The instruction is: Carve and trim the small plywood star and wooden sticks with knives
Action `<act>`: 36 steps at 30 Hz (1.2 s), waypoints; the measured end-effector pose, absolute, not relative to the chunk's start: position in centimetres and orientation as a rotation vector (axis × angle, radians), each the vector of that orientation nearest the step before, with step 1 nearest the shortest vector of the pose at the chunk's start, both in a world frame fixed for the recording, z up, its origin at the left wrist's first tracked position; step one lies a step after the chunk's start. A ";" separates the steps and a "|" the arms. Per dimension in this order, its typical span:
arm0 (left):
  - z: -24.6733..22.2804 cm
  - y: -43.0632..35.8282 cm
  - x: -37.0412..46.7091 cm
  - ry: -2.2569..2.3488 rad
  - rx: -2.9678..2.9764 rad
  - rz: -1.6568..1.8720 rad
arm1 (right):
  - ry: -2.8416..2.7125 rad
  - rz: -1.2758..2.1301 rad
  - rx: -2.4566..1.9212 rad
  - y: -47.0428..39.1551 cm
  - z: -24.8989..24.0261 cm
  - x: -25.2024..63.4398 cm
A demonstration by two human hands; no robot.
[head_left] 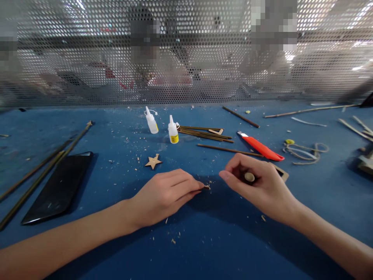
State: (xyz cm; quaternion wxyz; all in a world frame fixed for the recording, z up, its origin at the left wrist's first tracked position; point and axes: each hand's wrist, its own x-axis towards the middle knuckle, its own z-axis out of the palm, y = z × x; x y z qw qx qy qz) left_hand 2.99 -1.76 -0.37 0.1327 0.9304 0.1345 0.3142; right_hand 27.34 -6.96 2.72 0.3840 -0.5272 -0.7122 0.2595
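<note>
My left hand (166, 192) pinches a wood chip (206, 187); right hand (262, 184) wraps a round-ended rod (249, 177). Brace chip flat, inside worktop's (204, 249) far edge.

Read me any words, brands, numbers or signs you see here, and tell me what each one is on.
No text can be read.
Nearer white bottle: dark print on its yellow label, too small and blurred to read.
Farther white bottle: only a sliver of yellow label shows, unreadable.
Red-handled cutter and black flat device: no lettering I can make out.
</note>
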 end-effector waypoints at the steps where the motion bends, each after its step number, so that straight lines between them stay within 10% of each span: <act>1: -0.3 -1.8 3.0 0.383 2.696 0.904 | -1.764 0.683 -1.355 -7.0 2.9 27.3; 14: -0.7 -1.7 2.9 0.474 2.576 0.766 | -1.035 1.491 -0.811 -6.4 6.2 24.0; 36: -0.6 -1.8 3.3 0.546 2.550 0.813 | -0.904 1.549 -0.767 -4.4 4.8 21.8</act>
